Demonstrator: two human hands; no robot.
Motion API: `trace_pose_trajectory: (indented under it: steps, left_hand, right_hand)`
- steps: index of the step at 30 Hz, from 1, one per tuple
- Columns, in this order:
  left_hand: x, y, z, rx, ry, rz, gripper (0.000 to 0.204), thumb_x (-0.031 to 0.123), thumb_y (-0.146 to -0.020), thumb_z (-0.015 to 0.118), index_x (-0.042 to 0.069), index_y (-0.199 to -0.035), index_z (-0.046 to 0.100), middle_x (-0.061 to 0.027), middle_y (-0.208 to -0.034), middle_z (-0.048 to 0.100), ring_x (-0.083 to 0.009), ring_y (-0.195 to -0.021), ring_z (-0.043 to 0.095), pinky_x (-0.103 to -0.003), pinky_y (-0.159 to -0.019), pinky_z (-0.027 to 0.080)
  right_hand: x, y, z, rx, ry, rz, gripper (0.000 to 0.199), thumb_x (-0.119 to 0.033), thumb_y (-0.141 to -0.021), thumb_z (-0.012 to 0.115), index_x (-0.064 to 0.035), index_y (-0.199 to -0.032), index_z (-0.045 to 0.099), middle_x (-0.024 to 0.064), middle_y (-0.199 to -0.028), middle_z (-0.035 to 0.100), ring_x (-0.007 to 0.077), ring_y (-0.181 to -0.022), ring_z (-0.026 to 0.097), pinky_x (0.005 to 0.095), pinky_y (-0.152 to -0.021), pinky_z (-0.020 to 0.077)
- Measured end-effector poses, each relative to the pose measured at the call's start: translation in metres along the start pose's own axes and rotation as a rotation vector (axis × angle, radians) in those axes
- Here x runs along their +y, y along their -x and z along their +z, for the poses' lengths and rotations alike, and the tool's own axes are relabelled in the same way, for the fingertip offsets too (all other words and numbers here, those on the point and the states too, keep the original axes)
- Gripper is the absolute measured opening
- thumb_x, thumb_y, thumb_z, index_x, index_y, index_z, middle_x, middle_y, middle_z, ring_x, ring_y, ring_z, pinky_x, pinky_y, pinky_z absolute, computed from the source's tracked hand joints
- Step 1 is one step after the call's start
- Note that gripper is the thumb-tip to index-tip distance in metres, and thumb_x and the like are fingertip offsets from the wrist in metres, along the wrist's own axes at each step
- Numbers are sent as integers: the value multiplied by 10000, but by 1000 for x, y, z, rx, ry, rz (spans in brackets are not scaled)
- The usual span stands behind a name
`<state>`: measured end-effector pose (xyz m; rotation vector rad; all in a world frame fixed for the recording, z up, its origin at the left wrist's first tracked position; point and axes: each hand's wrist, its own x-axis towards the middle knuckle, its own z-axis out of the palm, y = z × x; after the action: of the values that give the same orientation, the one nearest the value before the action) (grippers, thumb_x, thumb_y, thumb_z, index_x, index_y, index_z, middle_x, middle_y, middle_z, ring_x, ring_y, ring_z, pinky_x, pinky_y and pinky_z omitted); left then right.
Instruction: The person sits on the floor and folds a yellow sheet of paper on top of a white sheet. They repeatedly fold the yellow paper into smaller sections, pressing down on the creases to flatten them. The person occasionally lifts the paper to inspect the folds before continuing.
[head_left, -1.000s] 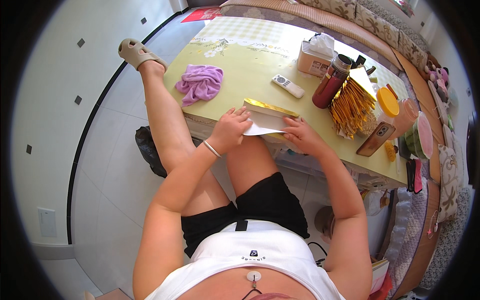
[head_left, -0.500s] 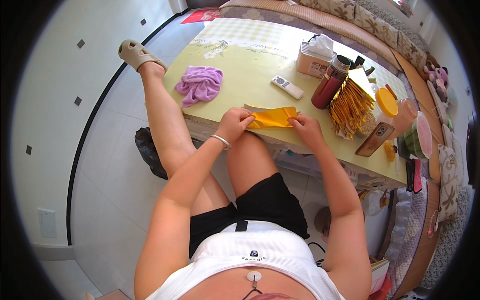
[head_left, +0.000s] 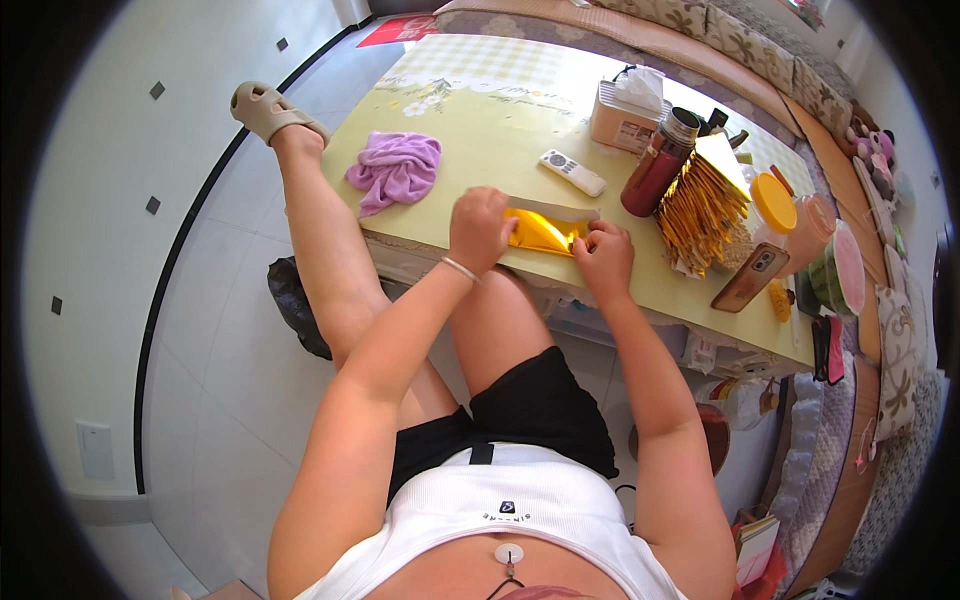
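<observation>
A strip of shiny gold foil paper (head_left: 541, 231) lies at the near edge of the table, with a dull greyish edge along its far side. My left hand (head_left: 480, 229) is closed at the strip's left end, fingers curled and thumb against the foil. At its right end my right hand (head_left: 606, 258) pinches the paper between thumb and fingers. The strip bows slightly between the two hands. To the right, a thick bundle of folded gold paper pieces (head_left: 697, 205) stands beside a dark red thermos (head_left: 660, 165).
A purple cloth (head_left: 395, 168) lies left on the table (head_left: 480, 140). Beyond my hands are a white remote (head_left: 572, 172) and a tissue box (head_left: 620, 128). On the right stand a leaning phone (head_left: 750, 279), a yellow-lidded jar (head_left: 773, 204) and a cut watermelon (head_left: 838, 270).
My left hand has shifted slightly right and up, turning over the strip's left end. The visible foil has become shorter and more curved. My right hand has moved slightly left.
</observation>
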<state>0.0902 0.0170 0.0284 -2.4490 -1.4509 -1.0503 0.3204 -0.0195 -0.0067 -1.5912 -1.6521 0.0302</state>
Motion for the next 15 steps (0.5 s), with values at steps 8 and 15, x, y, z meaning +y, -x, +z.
trace_pose_trajectory:
  steps: [8,15]
  left_hand:
    - [13,31,19,-415,-28,301,836,610,-946,510,-17,-1490,411,-190,-1592,349,-352,-1497,283,-522,-1218,188]
    - [15,26,21,-478,-77,244,875,645,-941,478,4,-1525,362,-185,-1620,294,-343,-1519,225,-554,-1222,135]
  right_hand:
    - [-2,3,1,42,44,-52,156,-116,-740,717,-41,-697,588,91,-910,676,333,-909,605,459,-798,491]
    - [6,2,7,55,27,-1,109,-66,-755,658,-28,-726,560,135,-833,620,371,-871,581,492,-777,474]
